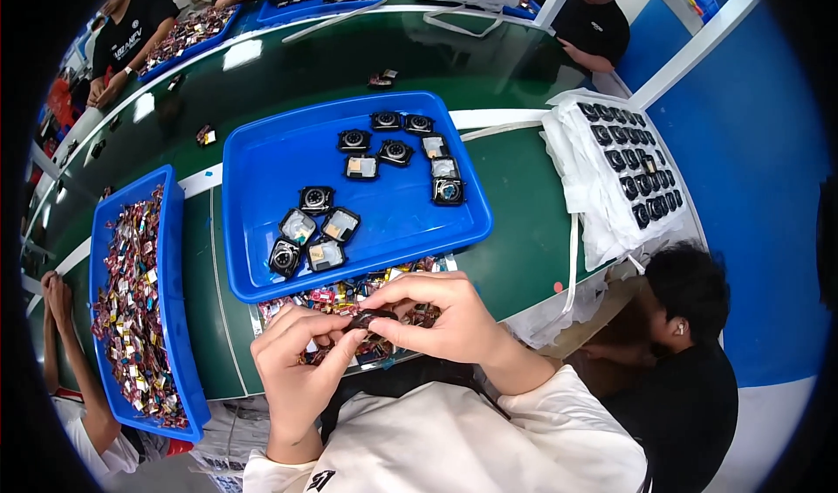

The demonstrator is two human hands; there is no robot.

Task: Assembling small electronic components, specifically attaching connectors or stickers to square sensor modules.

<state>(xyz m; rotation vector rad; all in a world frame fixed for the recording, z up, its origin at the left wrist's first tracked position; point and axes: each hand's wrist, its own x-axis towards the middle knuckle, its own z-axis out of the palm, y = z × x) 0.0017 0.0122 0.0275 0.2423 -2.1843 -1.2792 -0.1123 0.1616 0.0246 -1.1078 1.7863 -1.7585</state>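
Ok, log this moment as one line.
left hand: pinching small dark part | right hand: pinching same part | behind: blue plastic tray of square black modules

A small dark component (365,319) lies level, pinched between both hands' fingertips.

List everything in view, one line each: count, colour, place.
Small dark part: one, pinched between both hands.
Square modules: about a dozen, black, in the central blue tray.
Small mixed parts: a heap, red and gold, in the left blue tray.
White cloth: one, right, carrying rows of black parts.
Green table: one, beneath.
Co-workers: several around.
Left hand, right hand: at the lower centre.
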